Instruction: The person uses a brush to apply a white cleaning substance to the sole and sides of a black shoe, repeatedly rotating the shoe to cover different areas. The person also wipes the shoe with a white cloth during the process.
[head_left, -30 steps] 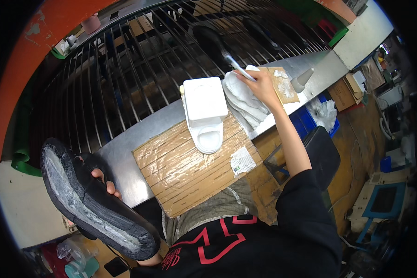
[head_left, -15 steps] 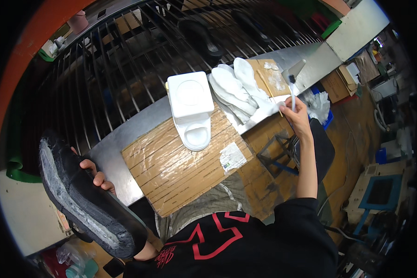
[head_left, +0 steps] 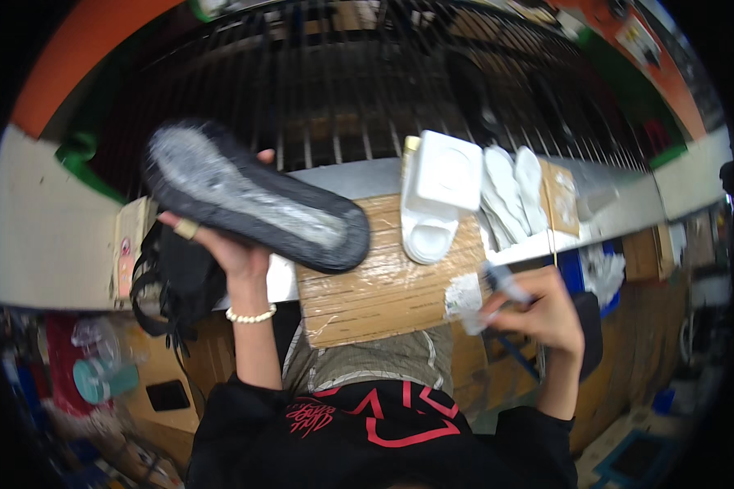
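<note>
A black shoe point(head_left: 322, 220) rests bottom-up in my left hand point(head_left: 240, 251), whose fingers grip it from beneath and along its sides. A rough greyish-white patch runs down the middle of its underside. To the right, my right hand point(head_left: 550, 314) is closed around a brush point(head_left: 507, 285) with a pale handle and a dark tip. A small whitish piece point(head_left: 470, 321) shows at those fingertips, too blurred to name. Between the hands, a white plastic pot point(head_left: 442, 175) with a low round cup in front stands on a film-covered cardboard sheet point(head_left: 375, 306).
White insoles point(head_left: 510, 191) lie stacked right of the pot, beside a cardboard piece point(head_left: 564, 204) with a thin stick. Behind the metal ledge runs a roller conveyor point(head_left: 334, 122) carrying dark shoes. A black bag point(head_left: 183, 273) hangs at left; a phone point(head_left: 168, 395) lies below it.
My left hand has brought the shoe up and inward, turning it more level. The right hand has come from the insoles down towards me, still with the brush. The view has swung left.
</note>
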Demonstrator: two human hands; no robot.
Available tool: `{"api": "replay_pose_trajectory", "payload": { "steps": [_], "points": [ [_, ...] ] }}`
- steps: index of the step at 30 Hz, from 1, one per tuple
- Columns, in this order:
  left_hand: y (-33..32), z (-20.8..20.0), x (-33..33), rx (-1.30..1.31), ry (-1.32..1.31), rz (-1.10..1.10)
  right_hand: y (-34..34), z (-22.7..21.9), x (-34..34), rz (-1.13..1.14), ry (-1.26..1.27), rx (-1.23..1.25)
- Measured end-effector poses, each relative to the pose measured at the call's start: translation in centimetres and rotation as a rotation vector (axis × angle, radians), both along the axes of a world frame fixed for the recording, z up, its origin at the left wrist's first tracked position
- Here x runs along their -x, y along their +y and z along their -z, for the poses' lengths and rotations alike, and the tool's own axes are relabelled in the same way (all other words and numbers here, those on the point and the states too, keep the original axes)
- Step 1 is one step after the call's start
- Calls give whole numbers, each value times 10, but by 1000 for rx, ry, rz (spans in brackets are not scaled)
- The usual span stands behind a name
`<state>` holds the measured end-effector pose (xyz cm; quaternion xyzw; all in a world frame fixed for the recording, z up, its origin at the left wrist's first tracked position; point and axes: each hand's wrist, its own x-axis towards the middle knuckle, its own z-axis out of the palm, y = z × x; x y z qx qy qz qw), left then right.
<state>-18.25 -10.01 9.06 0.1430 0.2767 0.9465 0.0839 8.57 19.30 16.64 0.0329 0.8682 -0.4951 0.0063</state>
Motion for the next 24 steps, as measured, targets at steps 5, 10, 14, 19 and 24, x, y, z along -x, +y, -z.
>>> {"api": "replay_pose_trajectory", "payload": {
  "steps": [5, 10, 14, 19, 24],
  "points": [
    [-4, -7, 13, -108, -7, 257, -85, -13, 80, -280, -4, 284],
    [-17, -12, 9, -10, 5, 233, -127, -40, 134, -319, 254, 422],
    [-23, -12, -9, 130, 4, 144, -136, -57, 167, -254, 500, 277],
    [-29, -12, -35, 261, 41, 89, -134, -71, 182, -77, 638, 180],
    [-26, -14, -43, 287, 61, 142, -127, -79, 186, -55, 673, 183]
  ]
}}
